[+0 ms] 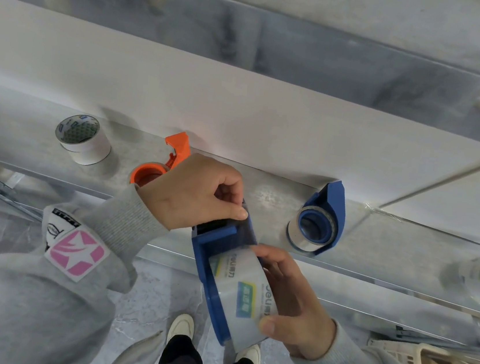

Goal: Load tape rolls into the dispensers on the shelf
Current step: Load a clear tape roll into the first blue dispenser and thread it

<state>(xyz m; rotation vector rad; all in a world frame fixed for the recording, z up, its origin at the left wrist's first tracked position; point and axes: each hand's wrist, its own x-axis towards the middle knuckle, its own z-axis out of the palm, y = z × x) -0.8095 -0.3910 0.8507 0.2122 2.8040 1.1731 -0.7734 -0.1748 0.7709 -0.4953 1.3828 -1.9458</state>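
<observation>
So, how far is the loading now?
Done: the blue dispenser on the shelf holds a roll. In hand: the right hand grips a second blue dispenser with a clear roll; the left hand pinches the tape end. Left: the white roll stands loose; orange dispenser partly hidden.

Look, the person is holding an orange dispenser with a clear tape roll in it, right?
No, it's a blue dispenser, not orange, with the clear tape roll in it, as the head view shows. The orange dispenser sits on the shelf.
</observation>
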